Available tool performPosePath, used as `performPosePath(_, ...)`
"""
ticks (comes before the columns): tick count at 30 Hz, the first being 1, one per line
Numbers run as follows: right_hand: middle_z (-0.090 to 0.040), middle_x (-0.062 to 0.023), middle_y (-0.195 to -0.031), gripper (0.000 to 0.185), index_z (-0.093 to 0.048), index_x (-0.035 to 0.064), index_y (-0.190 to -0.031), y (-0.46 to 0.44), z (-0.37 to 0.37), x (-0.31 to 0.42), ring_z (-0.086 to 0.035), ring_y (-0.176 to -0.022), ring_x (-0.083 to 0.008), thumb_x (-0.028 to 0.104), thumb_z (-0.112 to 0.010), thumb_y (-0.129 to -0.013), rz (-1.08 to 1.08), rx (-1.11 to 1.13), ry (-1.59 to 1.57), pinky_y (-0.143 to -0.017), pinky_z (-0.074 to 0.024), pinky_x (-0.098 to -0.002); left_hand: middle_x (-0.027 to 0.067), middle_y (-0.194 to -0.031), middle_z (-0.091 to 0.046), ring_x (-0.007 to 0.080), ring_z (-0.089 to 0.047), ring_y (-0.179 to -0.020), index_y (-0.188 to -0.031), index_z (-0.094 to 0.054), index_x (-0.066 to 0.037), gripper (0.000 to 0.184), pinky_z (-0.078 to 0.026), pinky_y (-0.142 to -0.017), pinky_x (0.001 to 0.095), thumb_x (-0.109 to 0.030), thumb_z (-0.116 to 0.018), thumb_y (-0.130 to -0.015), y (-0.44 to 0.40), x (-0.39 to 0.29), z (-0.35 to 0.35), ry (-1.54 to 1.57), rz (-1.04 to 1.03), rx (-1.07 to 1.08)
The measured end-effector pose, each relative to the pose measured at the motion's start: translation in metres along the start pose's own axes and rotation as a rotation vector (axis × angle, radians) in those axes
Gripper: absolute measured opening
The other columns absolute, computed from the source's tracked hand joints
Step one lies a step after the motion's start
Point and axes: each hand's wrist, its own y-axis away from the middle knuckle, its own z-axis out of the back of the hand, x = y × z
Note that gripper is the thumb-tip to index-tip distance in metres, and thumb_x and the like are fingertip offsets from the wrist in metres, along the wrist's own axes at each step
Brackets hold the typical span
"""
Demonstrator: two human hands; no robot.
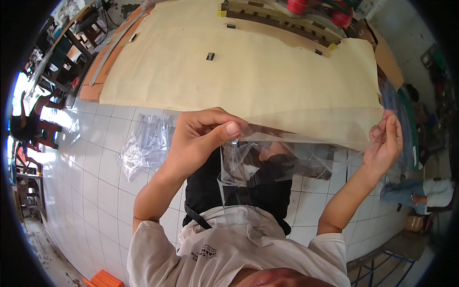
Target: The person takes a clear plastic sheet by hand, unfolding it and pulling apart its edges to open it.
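Note:
A thin transparent plastic sheet (256,165) is stretched between my two hands along the near edge of the table. My left hand (201,136) pinches its left end, thumb pressed against the bent fingers. At the other end, my right hand (385,141) grips the sheet with curled fingers. The sheet's lower part hangs creased in front of my lap. Its upper strip overlaps the cream paper (267,76) that covers the table. Small dark blocks lie on that paper, one of them a black block (210,56) left of centre.
A slotted wooden bar (282,21) lies at the table's far side, near a red object (299,5). A metal ruler (112,52) rests along the left edge. Crumpled plastic (148,143) is at left. Other people are at the far left and right.

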Motion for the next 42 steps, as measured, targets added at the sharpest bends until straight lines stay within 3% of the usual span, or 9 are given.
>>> performPosePath(7, -0.06, -0.0016, -0.074, 0.019, -0.067, -0.002, -0.1, 0.0, 0.003, -0.001, -0.048, -0.057, -0.0049, 0.015, -0.062, -0.093, -0.018, 0.002, -0.002, -0.05, -0.0393, -0.0196, 0.0108, -0.092, -0.07, 0.0132, -0.065, -0.085, -0.098, -0.07, 0.006, 0.018, -0.052, -0.079, 0.0264, -0.009, -0.067, -0.089, -0.001, -0.006, 0.005, 0.003, 0.024, 0.073)
performPosePath(9, -0.06, -0.0015, -0.073, 0.019, -0.067, -0.0021, -0.101, -0.001, 0.003, 0.0, -0.047, -0.056, -0.0053, 0.015, -0.062, -0.094, -0.031, 0.004, -0.021, -0.049, -0.0392, -0.0199, 0.012, -0.086, -0.069, 0.0174, -0.066, -0.08, -0.092, -0.07, 0.005, 0.014, -0.052, -0.075, 0.0278, -0.007, -0.069, -0.084, -0.001, -0.012, 0.002, 0.0, 0.085, 0.03)
performPosePath(18, -0.059, -0.0017, -0.072, 0.02, -0.067, -0.002, -0.1, -0.002, 0.005, 0.002, -0.047, -0.055, -0.0055, 0.016, -0.062, -0.094, -0.013, 0.017, -0.037, -0.049, -0.0381, -0.0194, 0.0106, -0.086, -0.07, 0.0151, -0.066, -0.079, -0.091, -0.07, 0.003, 0.012, -0.052, -0.074, 0.0265, -0.002, -0.071, -0.081, -0.006, -0.019, 0.008, -0.02, 0.177, 0.04)
performPosePath(34, -0.06, -0.0025, -0.071, 0.02, -0.067, -0.0017, -0.1, 0.0, 0.005, 0.001, -0.048, -0.055, -0.0063, 0.017, -0.063, -0.093, -0.016, 0.011, -0.055, -0.048, -0.0369, -0.0201, 0.0119, -0.081, -0.069, 0.0175, -0.065, -0.073, -0.086, -0.071, 0.001, 0.006, -0.052, -0.071, 0.0294, 0.001, -0.07, -0.08, -0.008, -0.005, 0.011, 0.131, 0.119, 0.005)
performPosePath(36, -0.059, -0.0024, -0.072, 0.02, -0.067, -0.0021, -0.1, 0.001, 0.006, 0.001, -0.047, -0.055, -0.0064, 0.016, -0.063, -0.093, -0.024, 0.013, -0.058, -0.048, -0.0361, -0.02, 0.0114, -0.082, -0.071, 0.0162, -0.068, -0.075, -0.092, -0.07, 0.004, 0.013, -0.054, -0.072, 0.0265, -0.001, -0.073, -0.08, -0.007, -0.002, 0.014, 0.252, 0.1, 0.044)
performPosePath(42, -0.058, -0.0021, -0.073, 0.019, -0.066, -0.0025, -0.099, 0.004, 0.002, -0.001, -0.046, -0.057, -0.006, 0.015, -0.063, -0.093, -0.038, -0.013, -0.029, -0.049, -0.0355, -0.0196, 0.0105, -0.085, -0.07, 0.0167, -0.066, -0.078, -0.089, -0.069, 0.003, 0.011, -0.05, -0.075, 0.028, -0.007, -0.069, -0.085, -0.007, -0.001, 0.016, 0.297, 0.061, 0.061)
